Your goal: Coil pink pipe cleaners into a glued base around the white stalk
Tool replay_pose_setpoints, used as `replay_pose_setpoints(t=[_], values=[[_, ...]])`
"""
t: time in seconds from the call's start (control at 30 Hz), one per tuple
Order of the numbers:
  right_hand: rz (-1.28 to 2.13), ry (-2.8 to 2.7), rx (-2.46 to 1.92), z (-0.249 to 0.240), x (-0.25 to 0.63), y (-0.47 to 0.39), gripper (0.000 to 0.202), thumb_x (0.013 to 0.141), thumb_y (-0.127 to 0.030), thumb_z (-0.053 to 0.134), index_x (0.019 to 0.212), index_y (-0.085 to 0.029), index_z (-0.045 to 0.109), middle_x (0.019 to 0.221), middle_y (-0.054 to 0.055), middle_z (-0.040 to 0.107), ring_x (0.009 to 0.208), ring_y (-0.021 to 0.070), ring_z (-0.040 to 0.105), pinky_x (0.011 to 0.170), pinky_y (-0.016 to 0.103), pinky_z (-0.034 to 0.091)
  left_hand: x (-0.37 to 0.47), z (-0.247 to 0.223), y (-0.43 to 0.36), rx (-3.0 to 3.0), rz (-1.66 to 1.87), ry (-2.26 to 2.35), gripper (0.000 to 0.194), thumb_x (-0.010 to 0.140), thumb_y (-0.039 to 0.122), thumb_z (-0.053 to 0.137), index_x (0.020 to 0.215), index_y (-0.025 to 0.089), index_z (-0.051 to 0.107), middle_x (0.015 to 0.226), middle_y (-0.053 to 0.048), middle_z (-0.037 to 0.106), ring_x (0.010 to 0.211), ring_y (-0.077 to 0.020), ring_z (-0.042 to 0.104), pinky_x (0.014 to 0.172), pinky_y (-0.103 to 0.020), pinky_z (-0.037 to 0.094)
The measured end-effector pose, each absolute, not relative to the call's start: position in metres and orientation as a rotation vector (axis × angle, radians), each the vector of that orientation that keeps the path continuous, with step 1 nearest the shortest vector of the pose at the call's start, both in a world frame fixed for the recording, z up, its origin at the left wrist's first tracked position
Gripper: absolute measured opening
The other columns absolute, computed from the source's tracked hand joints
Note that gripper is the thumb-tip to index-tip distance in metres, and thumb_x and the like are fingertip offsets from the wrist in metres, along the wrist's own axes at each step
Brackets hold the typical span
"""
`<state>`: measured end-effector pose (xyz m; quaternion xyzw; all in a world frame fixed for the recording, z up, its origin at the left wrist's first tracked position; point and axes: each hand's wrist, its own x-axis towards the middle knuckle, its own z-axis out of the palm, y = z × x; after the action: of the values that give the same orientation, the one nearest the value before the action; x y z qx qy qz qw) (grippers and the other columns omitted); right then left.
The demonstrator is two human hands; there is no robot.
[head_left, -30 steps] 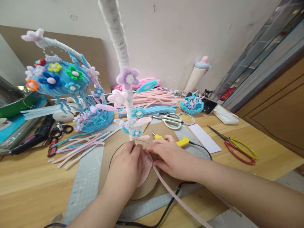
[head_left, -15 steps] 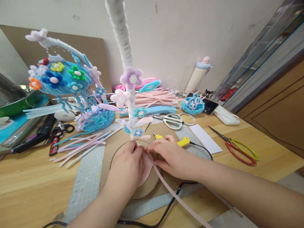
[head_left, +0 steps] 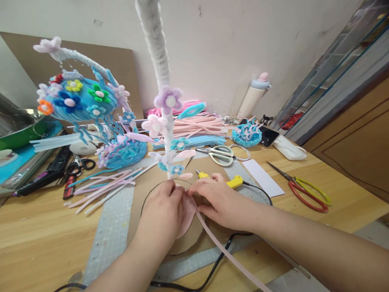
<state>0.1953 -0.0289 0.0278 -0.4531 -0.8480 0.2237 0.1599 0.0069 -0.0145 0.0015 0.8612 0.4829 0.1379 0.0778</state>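
A round cardboard disc (head_left: 184,244) carries a flat coil of pink pipe cleaner (head_left: 189,215), whose loose tail (head_left: 232,256) runs toward the lower right. My left hand (head_left: 162,209) is closed on the coil's upper left, its fingertips pressed down and partly hidden. With thumb and fingers, my right hand (head_left: 219,198) pinches the pipe cleaner at the coil's right edge. From behind my left hand rises a white-wrapped stem (head_left: 161,61) bearing a purple flower (head_left: 168,100) and smaller blooms and petals. A yellow glue gun (head_left: 234,181) lies behind my right hand.
Scissors with red and yellow handles (head_left: 306,194) lie at right, pale-handled scissors (head_left: 221,155) farther back. Pipe cleaner bundles (head_left: 197,125) line the wall. A finished blue flowered piece (head_left: 88,101) stands at left. A black cord (head_left: 219,259) crosses the mat (head_left: 103,243).
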Motion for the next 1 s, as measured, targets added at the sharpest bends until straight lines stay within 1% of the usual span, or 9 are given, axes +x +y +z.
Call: replay_pose_setpoints(t=[0.37, 0.67, 1.0], values=[[0.629, -2.426, -1.293, 0.0269, 0.1956, -0.0276, 0.031, 0.081, -0.008, 0.06, 0.108, -0.021, 0.054, 0.114, 0.003, 0.065, 0.111, 0.0204, 0.054, 0.092, 0.038, 0.024, 0.0078, 0.0006, -0.0143, 2.564, 0.432, 1.427, 0.024, 0.092, 0.017, 0.041, 0.097, 0.019, 0.064, 0.097, -0.008, 0.056, 0.085, -0.0214, 0.055, 0.079, -0.037, 0.046], [0.644, -2.403, -1.303, 0.0248, 0.1949, -0.0284, 0.029, 0.082, -0.008, 0.059, 0.108, -0.021, 0.054, 0.112, 0.002, 0.065, 0.108, 0.0194, 0.054, 0.091, 0.038, 0.025, 0.0078, 0.0023, -0.0142, 2.557, 0.44, 1.421, 0.023, 0.092, 0.017, 0.041, 0.094, 0.02, 0.064, 0.094, -0.007, 0.055, 0.084, -0.0209, 0.056, 0.077, -0.036, 0.045], [0.656, -2.363, -1.366, 0.0245, 0.1928, -0.0322, 0.03, 0.081, -0.008, 0.06, 0.108, -0.021, 0.055, 0.11, 0.003, 0.065, 0.107, 0.0204, 0.054, 0.091, 0.039, 0.026, 0.0081, 0.0009, -0.0142, 2.557, 0.452, 1.427, 0.022, 0.091, 0.018, 0.042, 0.092, 0.019, 0.064, 0.094, -0.007, 0.056, 0.083, -0.0211, 0.056, 0.077, -0.036, 0.046]])
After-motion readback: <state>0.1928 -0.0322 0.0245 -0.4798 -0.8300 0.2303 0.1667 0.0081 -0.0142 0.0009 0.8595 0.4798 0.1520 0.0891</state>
